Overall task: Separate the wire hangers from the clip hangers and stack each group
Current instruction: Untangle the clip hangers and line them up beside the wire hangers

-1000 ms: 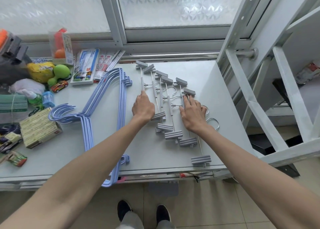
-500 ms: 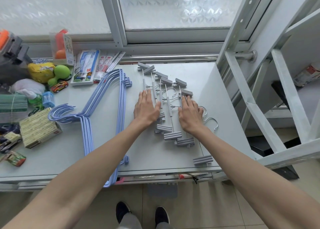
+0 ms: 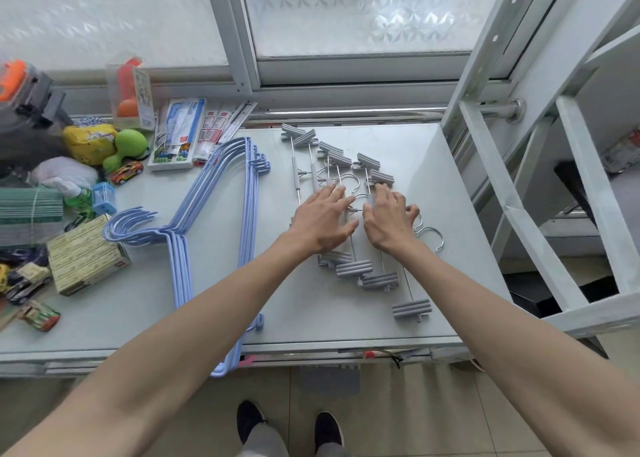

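Right, both hands are down on the clip hangers [image 3: 353, 268], the grey pile spread over the right half of the table [image 3: 426, 159]. My left hand [image 3: 323, 219] lies palm down on the pile's left side, fingers fairly straight and fanned out, pressing flat and gripping nothing. My right hand [image 3: 388, 219] sits just beside it, on the middle of the rods, its fingers bent down onto the metal; from this angle I can't tell whether it has pinched a rod or is only resting there. The clip hangers are fanned rather than squared up: rods run up and down the frame, the upper clips step down toward the right, and the lower clips trail off toward the lower right, the last one near the table's front edge. A steel hook [image 3: 429, 237] pokes out just right of my right wrist. Left of centre lie the wire hangers [image 3: 251, 193], blue, nested in one stack, hooks pointing left and their lower ends hanging over the front edge. A strip of bare table separates the two groups. Over on the left side of the frame there's clutter: a box [image 3: 83, 256] touching the blue hooks, a toy car [image 3: 126, 172], a green toy [image 3: 130, 143] and some packets [image 3: 180, 134] at the back. Frosted window across the top, a white frame [image 3: 519, 221] on the right, and shoes [image 3: 249, 418] on the tiles at bottom centre.
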A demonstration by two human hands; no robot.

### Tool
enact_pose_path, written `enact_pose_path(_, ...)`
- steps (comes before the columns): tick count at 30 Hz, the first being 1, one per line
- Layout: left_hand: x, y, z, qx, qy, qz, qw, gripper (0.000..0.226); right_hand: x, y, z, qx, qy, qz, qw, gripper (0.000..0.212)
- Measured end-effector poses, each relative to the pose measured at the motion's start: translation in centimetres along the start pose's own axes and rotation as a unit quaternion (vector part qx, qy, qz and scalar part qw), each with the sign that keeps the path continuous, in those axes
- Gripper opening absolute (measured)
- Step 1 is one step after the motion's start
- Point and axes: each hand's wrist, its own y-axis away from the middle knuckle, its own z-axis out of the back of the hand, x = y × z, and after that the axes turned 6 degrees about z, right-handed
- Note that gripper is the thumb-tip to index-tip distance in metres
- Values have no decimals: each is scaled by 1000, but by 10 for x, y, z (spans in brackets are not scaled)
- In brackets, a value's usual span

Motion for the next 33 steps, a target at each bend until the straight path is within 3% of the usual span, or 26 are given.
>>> enact_pose_path(3, -4, -2, 0, 31, -1, 15, 999, 60, -1, 4, -2, -21, 2, 5, 1000, 50)
enact_pose_path(5, -5, -3, 0, 33, 3, 18, 999, 58, -3, 8, -2, -77, -7, -8, 997, 44)
enact_pose_path(8, -8, -1, -4, 19, 9, 7, 1000, 52, -7, 14, 3, -173, -42, -49, 983, 40)
enact_pose_path(11, -16, 2, -9, 4, -4, -41, 999, 54, -16, 15, 12, -220, -100, -114, 964, 38)
enact_pose_path(14, -22, 3, -12, 27, 18, -54, 998, 49, -31, 13, 19, -204, -121, -161, 958, 36)
enact_pose_path(17, -24, 7, -16, 40, 22, -53, 998, 56, -40, 17, 21, -144, -126, -90, 977, 47)
enact_pose_path(22, -23, 6, -17, 21, 44, -56, 997, 63, -40, 20, 14, -86, -115, -20, 989, 30)
enact_pose_path(29, -22, 6, -16, 23, 82, -51, 995, 66, -25, 14, 6, -96, -119, -45, 987, 30)
enact_pose_path(33, -21, 8, -14, 12, 133, -26, 991, 51, -25, 16, 3, -99, -119, -52, 987, 32)
